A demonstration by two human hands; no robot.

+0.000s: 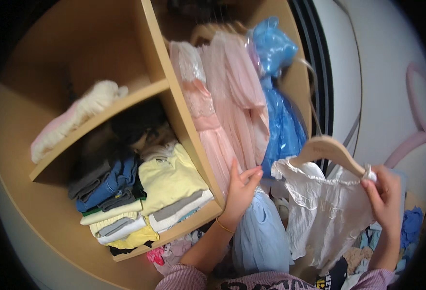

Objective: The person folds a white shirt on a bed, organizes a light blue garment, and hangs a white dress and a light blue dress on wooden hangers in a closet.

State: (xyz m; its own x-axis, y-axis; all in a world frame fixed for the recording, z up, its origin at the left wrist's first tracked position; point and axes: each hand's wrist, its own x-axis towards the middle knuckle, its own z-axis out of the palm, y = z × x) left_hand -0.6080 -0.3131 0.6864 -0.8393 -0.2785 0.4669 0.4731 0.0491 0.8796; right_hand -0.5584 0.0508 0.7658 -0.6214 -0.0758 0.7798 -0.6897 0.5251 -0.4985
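My right hand [385, 197] pinches the shoulder strap of a white sleeveless garment [329, 203] at one end of a wooden clothes hanger [323, 148]. The garment hangs from that hanger, its other shoulder draped near the opposite end. My left hand [243, 186] has its fingers spread and appears to hold nothing. It is in front of the lower part of the pink dresses [234, 94] on the rail. Just below it is a light blue tulle skirt [262, 232], whose support I cannot tell. A shiny blue dress [283, 123] hangs to the right of the pink ones.
A wooden wardrobe divider [184, 105] separates the hanging clothes from shelves at left. Folded clothes [173, 181] are stacked on the lower shelf. A fluffy white and pink item [79, 116] lies on the shelf board above. Loose clothes [412, 224] are heaped at lower right.
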